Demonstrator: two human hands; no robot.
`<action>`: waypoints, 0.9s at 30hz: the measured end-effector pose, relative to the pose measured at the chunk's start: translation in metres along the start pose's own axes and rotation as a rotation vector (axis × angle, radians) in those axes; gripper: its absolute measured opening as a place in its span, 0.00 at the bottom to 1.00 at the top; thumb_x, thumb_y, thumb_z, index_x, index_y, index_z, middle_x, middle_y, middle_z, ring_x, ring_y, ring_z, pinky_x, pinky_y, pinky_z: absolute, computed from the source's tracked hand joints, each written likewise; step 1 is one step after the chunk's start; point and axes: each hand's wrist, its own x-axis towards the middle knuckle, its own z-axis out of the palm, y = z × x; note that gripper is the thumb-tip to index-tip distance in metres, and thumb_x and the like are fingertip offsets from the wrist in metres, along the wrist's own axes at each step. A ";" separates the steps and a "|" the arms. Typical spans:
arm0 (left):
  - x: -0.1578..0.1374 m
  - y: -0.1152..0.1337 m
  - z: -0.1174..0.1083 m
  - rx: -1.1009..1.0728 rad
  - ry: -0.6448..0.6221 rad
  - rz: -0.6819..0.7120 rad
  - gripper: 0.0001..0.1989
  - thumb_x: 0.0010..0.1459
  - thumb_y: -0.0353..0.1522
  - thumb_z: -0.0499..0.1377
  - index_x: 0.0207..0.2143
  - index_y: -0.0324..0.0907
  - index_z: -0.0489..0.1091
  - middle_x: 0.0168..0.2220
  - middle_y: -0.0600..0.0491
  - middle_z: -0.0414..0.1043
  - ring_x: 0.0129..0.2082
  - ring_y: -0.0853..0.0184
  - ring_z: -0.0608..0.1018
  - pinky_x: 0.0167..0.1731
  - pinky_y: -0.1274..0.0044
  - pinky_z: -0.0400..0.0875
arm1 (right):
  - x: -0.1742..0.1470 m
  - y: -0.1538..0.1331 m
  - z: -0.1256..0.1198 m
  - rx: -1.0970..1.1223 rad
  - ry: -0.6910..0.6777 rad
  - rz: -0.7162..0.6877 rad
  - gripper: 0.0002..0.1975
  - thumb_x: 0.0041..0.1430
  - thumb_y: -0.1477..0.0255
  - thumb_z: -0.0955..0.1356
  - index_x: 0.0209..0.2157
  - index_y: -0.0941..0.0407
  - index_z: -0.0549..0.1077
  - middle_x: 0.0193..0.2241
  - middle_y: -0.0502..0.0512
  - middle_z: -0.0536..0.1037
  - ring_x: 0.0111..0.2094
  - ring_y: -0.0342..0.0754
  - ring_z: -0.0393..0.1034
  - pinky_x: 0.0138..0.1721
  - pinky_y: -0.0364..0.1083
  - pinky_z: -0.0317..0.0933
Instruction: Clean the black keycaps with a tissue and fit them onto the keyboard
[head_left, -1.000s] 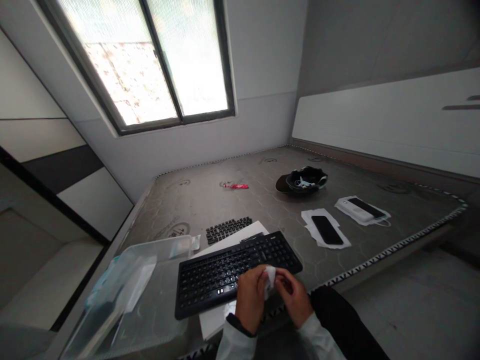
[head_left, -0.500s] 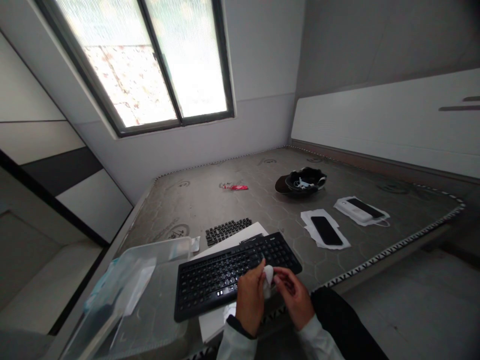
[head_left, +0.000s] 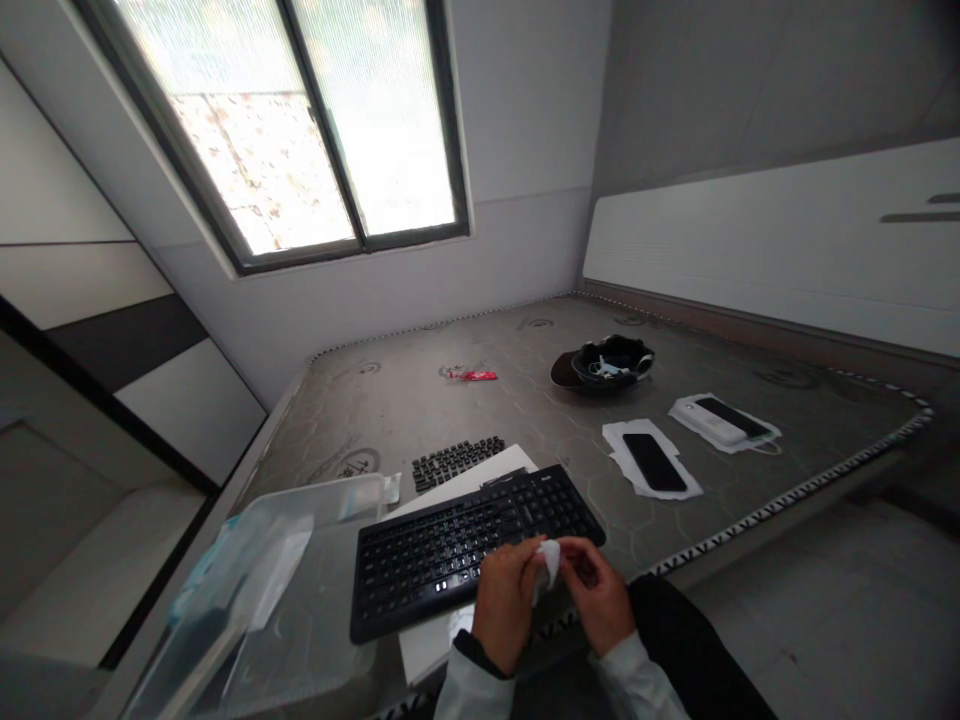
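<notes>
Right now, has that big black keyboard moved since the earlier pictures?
No. Judged against the window, the black keyboard has kept the same place and slant, with no shift I can see.

From one head-worn camera we look forward and down across the grey mattress [head_left: 525, 415], left hand [head_left: 504, 605] and right hand [head_left: 598, 602] close below centre, window [head_left: 315, 120] farther off at upper left, white panel [head_left: 772, 245] running along the right.
</notes>
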 end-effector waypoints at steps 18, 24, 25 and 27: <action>0.004 -0.001 -0.005 -0.065 0.039 -0.007 0.15 0.62 0.30 0.52 0.47 0.49 0.73 0.43 0.54 0.77 0.41 0.65 0.78 0.43 0.77 0.70 | 0.001 -0.010 -0.002 -0.005 -0.088 0.044 0.17 0.54 0.57 0.66 0.37 0.54 0.79 0.37 0.58 0.80 0.41 0.55 0.74 0.42 0.48 0.68; 0.000 -0.008 0.003 -0.029 0.083 0.085 0.17 0.61 0.27 0.50 0.50 0.45 0.70 0.44 0.50 0.76 0.43 0.65 0.77 0.45 0.74 0.70 | 0.002 -0.010 0.004 0.110 -0.075 0.066 0.16 0.49 0.60 0.71 0.34 0.56 0.76 0.34 0.58 0.80 0.36 0.53 0.74 0.39 0.48 0.69; 0.001 -0.006 0.003 -0.044 0.080 0.103 0.17 0.61 0.27 0.50 0.49 0.46 0.71 0.43 0.50 0.76 0.42 0.65 0.77 0.45 0.74 0.71 | 0.002 -0.009 0.004 0.115 -0.072 0.071 0.15 0.47 0.60 0.71 0.33 0.56 0.76 0.32 0.58 0.80 0.35 0.53 0.75 0.38 0.47 0.69; 0.002 0.001 0.000 -0.068 0.077 0.112 0.15 0.61 0.28 0.51 0.45 0.47 0.73 0.41 0.50 0.75 0.40 0.66 0.76 0.42 0.75 0.71 | 0.002 -0.008 0.004 0.117 -0.102 0.077 0.15 0.47 0.59 0.71 0.31 0.57 0.76 0.30 0.57 0.79 0.33 0.53 0.75 0.37 0.48 0.69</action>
